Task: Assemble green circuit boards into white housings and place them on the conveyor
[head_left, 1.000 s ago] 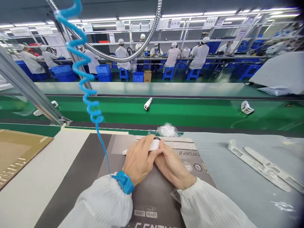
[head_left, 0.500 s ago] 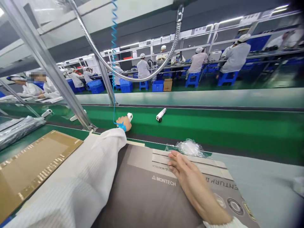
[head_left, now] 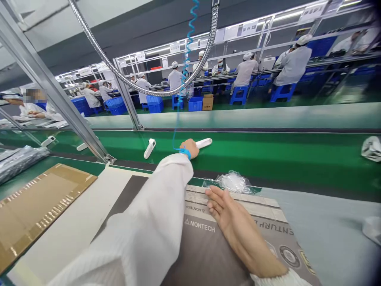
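My left hand (head_left: 189, 148), with a blue coiled-cord wrist strap, reaches over the green conveyor belt. Its fingers are curled at the near end of a white handheld device (head_left: 204, 143), which points out to the right; the fingertips are hidden. To its left, a second white handheld device (head_left: 149, 148) lies on the belt. My right hand (head_left: 230, 216) is open, fingers stretched out and nothing in them. It is over the grey-brown printed MONTECH cardboard (head_left: 202, 254), near its far edge. Just beyond those fingers lies crumpled clear plastic (head_left: 233, 182).
A brown taped cardboard piece (head_left: 44, 206) lies at left, with plastic-wrapped goods (head_left: 20, 161) behind it. A metal post (head_left: 59, 87) rises from the bench edge. A flexible metal hose (head_left: 119, 77) hangs overhead. A white object (head_left: 371, 149) sits on the belt at right. Co-workers sit across the aisle.
My left hand has moved right, leaving one white device on the belt and closing at another, which has turned. A white object has appeared at far right. My right hand stays over the cardboard.
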Motion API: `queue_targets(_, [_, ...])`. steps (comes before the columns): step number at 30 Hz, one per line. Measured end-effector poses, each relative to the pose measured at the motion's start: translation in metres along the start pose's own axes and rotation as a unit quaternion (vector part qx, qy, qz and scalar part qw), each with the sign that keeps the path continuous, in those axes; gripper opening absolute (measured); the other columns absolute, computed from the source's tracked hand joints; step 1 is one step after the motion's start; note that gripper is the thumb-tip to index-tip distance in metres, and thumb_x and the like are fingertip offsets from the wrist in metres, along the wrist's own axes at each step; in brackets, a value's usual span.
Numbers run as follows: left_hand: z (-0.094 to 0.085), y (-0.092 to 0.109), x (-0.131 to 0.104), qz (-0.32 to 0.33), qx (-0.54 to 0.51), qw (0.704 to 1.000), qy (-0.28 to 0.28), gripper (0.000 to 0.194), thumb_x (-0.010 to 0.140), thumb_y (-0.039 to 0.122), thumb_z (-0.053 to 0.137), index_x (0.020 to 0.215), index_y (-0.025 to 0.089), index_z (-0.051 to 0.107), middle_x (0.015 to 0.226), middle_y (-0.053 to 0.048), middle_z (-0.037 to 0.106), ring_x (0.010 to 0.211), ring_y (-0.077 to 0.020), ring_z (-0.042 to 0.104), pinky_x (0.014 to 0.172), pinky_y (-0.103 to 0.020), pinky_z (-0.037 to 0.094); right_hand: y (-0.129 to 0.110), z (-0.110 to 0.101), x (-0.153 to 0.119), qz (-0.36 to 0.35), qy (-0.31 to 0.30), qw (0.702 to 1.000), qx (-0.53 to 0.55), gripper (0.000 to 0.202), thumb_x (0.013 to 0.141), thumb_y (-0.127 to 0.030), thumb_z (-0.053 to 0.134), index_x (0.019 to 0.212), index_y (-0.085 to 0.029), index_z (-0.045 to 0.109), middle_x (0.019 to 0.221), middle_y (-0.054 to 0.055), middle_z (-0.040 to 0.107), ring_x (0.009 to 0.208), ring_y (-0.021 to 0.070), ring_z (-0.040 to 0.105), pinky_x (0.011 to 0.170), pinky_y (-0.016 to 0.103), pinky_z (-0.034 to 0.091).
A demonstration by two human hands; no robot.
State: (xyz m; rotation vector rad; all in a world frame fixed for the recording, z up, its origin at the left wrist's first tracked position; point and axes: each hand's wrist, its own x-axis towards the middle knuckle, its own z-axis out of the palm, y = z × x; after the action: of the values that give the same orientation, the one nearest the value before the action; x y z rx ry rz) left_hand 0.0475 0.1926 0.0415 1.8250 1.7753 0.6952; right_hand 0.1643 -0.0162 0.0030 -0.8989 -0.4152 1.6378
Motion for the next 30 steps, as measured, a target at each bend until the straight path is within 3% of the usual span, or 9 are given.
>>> queue_targets(5, [-0.035,0.006,-0.068,0.062,-0.13,0.982,-0.118,0.039,0.059,0.0,0.068,0.093,0.016,0.057,0.091,-0.003,0.07,0.084,-0.0187,0.066,0.077,-0.034,0.053,-0.014,0.0,-0.005,0.051,-0.087,0.994,0.05,0.047,0.086,-0.062,0.057,0.102,-0.02,0.071,0.108,0.011,0.071,0.053,0.0084,0.05,0.043,0.022,0.044])
queue_targets(8, [-0.04,-0.004,-0.124,0.134,-0.261,0.923,-0.25,0.045,0.057,-0.002,0.066,0.099,0.015,0.058,0.105,-0.009,0.07,0.087,-0.0198,0.067,0.077,-0.034,0.055,-0.015,0.006,-0.014,0.046,-0.125,0.991,-0.019,0.039,0.083,-0.052,0.067,0.104,-0.019,0.07,0.095,0.007,0.071,0.051,0.007,0.045,0.039,0.019,0.033])
queue_targets(12, [-0.024,-0.021,-0.181,0.062,-0.321,0.942,-0.074,0.029,0.082,0.019,0.06,0.11,0.016,0.057,0.114,-0.012,0.066,0.103,-0.0193,0.064,0.088,-0.034,0.052,-0.001,0.007,-0.012,-0.067,-0.092,0.986,-0.122,0.042,0.073,-0.04,0.08,0.106,-0.019,0.065,0.069,-0.002,0.064,0.049,0.0071,0.044,0.045,0.02,0.035])
queue_targets(16, [-0.012,-0.03,-0.207,0.016,-0.342,0.926,-0.161,0.036,0.093,0.041,0.049,0.116,0.014,0.056,0.089,-0.007,0.068,0.073,-0.0163,0.065,0.065,-0.029,0.052,0.009,-0.001,-0.003,-0.162,-0.049,0.964,-0.203,0.046,0.07,-0.045,0.081,0.102,-0.02,0.059,0.078,0.0,0.067,0.06,0.0129,0.056,0.058,0.027,0.046])
queue_targets(20, [-0.017,-0.033,-0.214,0.078,-0.226,0.964,-0.116,0.032,0.091,0.029,0.048,0.118,0.018,0.061,0.1,-0.006,0.069,0.074,-0.0166,0.062,0.069,-0.031,0.051,-0.005,-0.008,-0.006,-0.305,0.056,0.863,-0.398,0.032,0.082,-0.045,0.069,0.105,-0.024,0.063,0.093,0.003,0.066,0.063,0.0147,0.052,0.064,0.032,0.042])
queue_targets(23, [-0.021,-0.033,-0.215,0.123,-0.168,0.974,-0.091,0.035,0.091,0.024,0.047,0.121,0.023,0.063,0.112,-0.004,0.069,0.095,-0.0202,0.063,0.087,-0.034,0.049,-0.019,-0.012,-0.009,-0.411,0.048,0.75,-0.516,0.016,0.088,-0.036,0.062,0.1,-0.028,0.068,0.096,0.004,0.066,0.072,0.0192,0.052,0.074,0.036,0.038])
queue_targets(27, [-0.023,-0.034,-0.213,0.108,-0.141,0.978,-0.105,0.034,0.091,0.025,0.046,0.118,0.023,0.065,0.096,-0.003,0.071,0.084,-0.0202,0.063,0.08,-0.033,0.048,-0.02,-0.012,-0.011,-0.448,0.035,0.608,-0.654,0.017,0.091,-0.024,0.056,0.08,-0.027,0.069,0.088,0.004,0.068,0.083,0.0229,0.049,0.076,0.038,0.028])
queue_targets(28, [-0.023,-0.036,-0.211,0.088,-0.15,0.98,-0.096,0.032,0.091,0.026,0.045,0.115,0.021,0.065,0.092,-0.004,0.071,0.078,-0.0193,0.063,0.075,-0.032,0.048,-0.017,-0.01,-0.012,-0.444,0.025,0.596,-0.669,0.018,0.09,-0.021,0.056,0.078,-0.027,0.068,0.087,0.004,0.068,0.083,0.0227,0.049,0.076,0.038,0.028])
queue_targets(30, [-0.024,-0.041,-0.206,0.04,-0.187,0.979,-0.071,0.029,0.092,0.03,0.044,0.108,0.016,0.065,0.085,-0.004,0.069,0.065,-0.0166,0.059,0.066,-0.03,0.047,-0.012,-0.006,-0.014,-0.433,-0.003,0.628,-0.647,0.018,0.09,-0.021,0.055,0.076,-0.026,0.065,0.088,0.003,0.068,0.085,0.0225,0.051,0.078,0.037,0.029])
